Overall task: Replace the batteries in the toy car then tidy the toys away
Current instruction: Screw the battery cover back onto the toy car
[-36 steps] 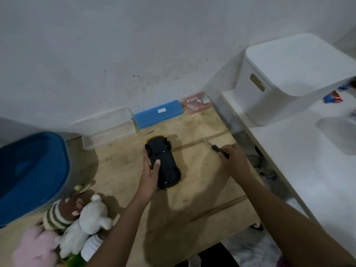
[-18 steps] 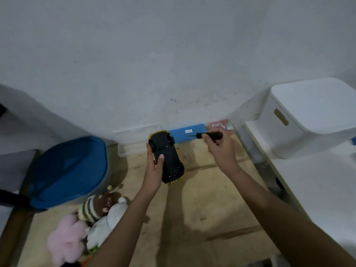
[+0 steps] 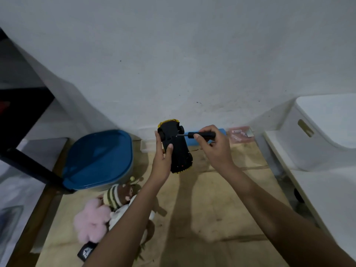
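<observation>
Gripping glossy black toy car (image 3: 178, 149)

no legible text, labels too blurred

A plywood table (image 3: 221, 209) bears a blue-lidded tub (image 3: 98, 160), plush toys (image 3: 107, 211) and a blue case (image 3: 194, 139).

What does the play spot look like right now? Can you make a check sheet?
Surface: wooden board, mostly bare.
Job's things: toy car held underside up in the left hand; screwdriver tip at the car's underside.
Clutter: plush toys at front left; blue case and pink packet by the wall.
Hands: right hand grips the screwdriver.
Cables: nothing seen.
Surroundings: blue-lidded bin left, white box right.
</observation>
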